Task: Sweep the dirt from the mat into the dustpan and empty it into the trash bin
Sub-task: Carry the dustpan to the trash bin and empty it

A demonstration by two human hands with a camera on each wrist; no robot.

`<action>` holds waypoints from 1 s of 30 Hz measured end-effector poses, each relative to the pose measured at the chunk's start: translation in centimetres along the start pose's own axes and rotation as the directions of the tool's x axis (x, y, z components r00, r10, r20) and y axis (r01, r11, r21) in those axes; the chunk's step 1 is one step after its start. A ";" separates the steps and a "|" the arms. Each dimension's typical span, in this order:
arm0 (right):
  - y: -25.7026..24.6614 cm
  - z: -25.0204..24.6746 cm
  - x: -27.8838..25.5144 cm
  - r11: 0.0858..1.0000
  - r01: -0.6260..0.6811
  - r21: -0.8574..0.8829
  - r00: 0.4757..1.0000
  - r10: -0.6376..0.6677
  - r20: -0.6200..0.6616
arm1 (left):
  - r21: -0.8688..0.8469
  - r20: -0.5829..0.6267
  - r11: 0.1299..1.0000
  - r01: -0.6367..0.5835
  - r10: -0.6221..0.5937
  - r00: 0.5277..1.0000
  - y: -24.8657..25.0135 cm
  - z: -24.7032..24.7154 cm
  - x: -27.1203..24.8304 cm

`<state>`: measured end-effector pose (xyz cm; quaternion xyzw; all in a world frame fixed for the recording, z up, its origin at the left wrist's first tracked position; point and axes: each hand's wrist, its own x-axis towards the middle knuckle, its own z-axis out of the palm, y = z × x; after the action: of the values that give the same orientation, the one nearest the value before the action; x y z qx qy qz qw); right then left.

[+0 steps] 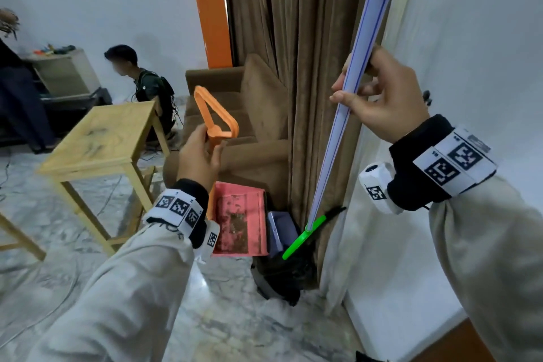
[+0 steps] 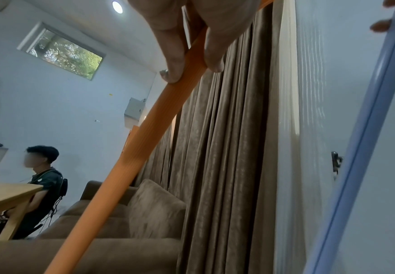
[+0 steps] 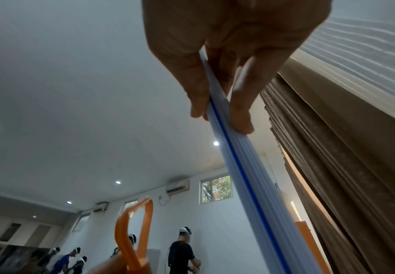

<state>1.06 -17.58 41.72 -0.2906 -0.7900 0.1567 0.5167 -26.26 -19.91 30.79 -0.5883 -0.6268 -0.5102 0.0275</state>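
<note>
Head view: fingers [image 1: 345, 97] pinch broom handle [image 1: 349, 88], left dustpan handle [image 1: 216, 114].

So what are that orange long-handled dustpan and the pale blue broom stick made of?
The orange long-handled dustpan looks like moulded plastic: one even colour, matte, with fine ribs along its handle in the left wrist view. The pale blue broom stick shows a glossy ribbed skin with a dark blue stripe, probably plastic, possibly sleeved over a metal tube; I can't tell.
</note>
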 end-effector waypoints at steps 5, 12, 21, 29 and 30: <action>-0.9 -0.8 0.2 0.998 0.036 0.044 0.999 -0.035 -0.028 | 0.025 0.024 1.000 0.011 -0.012 1.000 0.0 1.5 -0.8; -2.9 -1.4 0.9 0.991 0.126 0.037 0.979 -0.118 -0.168 | 0.026 0.089 1.000 -0.002 0.000 0.996 0.7 1.8 -0.3; 1.3 4.5 -0.8 0.987 0.010 0.161 0.963 0.033 -0.267 | 0.022 0.238 0.998 -0.062 0.055 0.970 2.5 4.1 0.1; 6.4 5.5 -3.5 0.971 -0.176 0.163 0.980 0.188 -0.063 | 0.024 0.245 0.998 -0.054 0.047 0.968 1.7 2.9 -0.3; 6.6 5.6 -3.8 0.965 -0.212 0.154 0.974 0.221 -0.043 | 0.022 0.249 0.998 -0.056 0.049 0.967 1.8 2.7 -0.4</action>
<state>-0.90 -14.47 33.05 -0.3403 -0.7238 0.2618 0.5401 -23.28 -18.74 30.33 -0.6634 -0.6169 -0.4224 -0.0291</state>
